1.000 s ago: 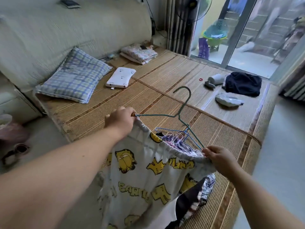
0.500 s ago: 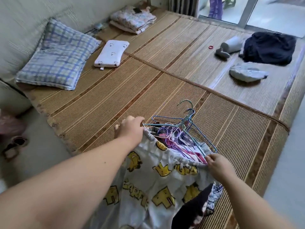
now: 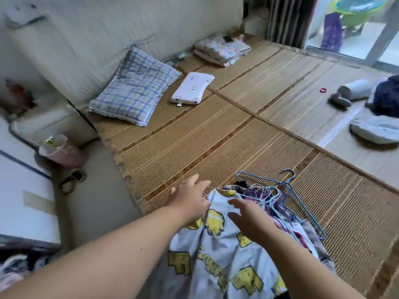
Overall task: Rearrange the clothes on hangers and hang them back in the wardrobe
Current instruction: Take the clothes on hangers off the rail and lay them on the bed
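While reaching forward over the near edge of the mat-covered bed (image 3: 216, 137), spreading the fingers of the left hand (image 3: 191, 203) just beside the top hem of the white garment (image 3: 216, 262) with its yellow cartoon print, pinching nothing; touching the cloth or not, impossible to tell. Holding the right hand (image 3: 248, 223) palm down above the same white garment, fingers likewise apart and relaxed, gripping nothing. Showing the white garment lying crumpled at the bed's near edge and overlapping a tangled pile of wire hangers (image 3: 267, 194) in blue, teal, pink and purple, lying just to its right on the mat. Showing, farther up the bed on the left, a checked pillow (image 3: 136, 89) leaning against the pale padded backrest (image 3: 129, 29), with a small white pillow (image 3: 192, 88) just beside it and a folded blanket (image 3: 222, 50) beyond. Showing, at the far right and well apart from both hands, a dark garment (image 3: 386, 98). Showing, on the floor at left, a plastic cup (image 3: 54, 145).
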Motion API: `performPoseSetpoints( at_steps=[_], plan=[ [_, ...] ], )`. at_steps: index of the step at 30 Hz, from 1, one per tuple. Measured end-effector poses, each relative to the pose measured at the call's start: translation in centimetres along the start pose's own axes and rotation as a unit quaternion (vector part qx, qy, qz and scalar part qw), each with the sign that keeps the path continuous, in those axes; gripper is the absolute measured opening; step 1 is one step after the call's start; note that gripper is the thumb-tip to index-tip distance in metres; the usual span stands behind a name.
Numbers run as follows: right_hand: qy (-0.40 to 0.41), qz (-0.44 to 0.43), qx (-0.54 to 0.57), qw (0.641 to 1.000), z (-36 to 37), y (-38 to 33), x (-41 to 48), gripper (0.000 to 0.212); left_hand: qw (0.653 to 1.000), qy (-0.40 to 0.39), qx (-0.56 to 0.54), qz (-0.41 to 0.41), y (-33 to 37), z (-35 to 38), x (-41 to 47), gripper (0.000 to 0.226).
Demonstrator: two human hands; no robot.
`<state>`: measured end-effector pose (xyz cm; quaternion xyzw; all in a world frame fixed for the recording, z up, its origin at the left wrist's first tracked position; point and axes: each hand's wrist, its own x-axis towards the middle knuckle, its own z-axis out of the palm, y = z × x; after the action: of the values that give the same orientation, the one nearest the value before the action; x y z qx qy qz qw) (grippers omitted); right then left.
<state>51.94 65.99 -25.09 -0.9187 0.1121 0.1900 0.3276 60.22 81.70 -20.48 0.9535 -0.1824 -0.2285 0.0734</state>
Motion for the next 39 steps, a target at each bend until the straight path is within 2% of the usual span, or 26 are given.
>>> performPoseSetpoints(
  at_steps=[4,10,15,20,25,32,39],
  plan=[
    [0.04,-0.139,-0.034,0.989,-1.6,-10.3,0.5,0.042,0.996,0.077,-0.028,-0.026,-4.4,-5.6,-4.9,0.057],
    [0.064,-0.309,-0.055,0.947,-0.5,-26.2,-2.2,0.048,0.976,0.204,-0.009,-0.074,-13.6,-12.9,-15.4,0.062],
    [0.057,-0.432,-0.084,0.896,2.8,-39.2,-6.7,0.049,0.942,0.302,0.036,-0.14,-22.2,-17.8,-27.9,0.064],
    [0.042,-0.526,-0.077,0.846,7.2,-50.9,-12.8,0.049,0.893,0.386,0.065,-0.221,-28.6,-21.2,-40.9,0.061],
    [0.035,-0.622,-0.094,0.777,11.5,-60.9,-19.6,0.048,0.821,0.47,0.095,-0.31,-33.0,-23.4,-52.4,0.06],
    [0.016,-0.71,-0.041,0.703,13.4,-72.4,-27.7,0.051,0.694,0.553,0.227,-0.401,-36.4,-28.7,-63.9,0.06],
    [-0.023,-0.762,0.056,0.645,13.2,-83.3,-31.6,0.051,0.575,0.543,0.374,-0.484,-38.0,-34.5,-69.7,0.065]
  ],
)
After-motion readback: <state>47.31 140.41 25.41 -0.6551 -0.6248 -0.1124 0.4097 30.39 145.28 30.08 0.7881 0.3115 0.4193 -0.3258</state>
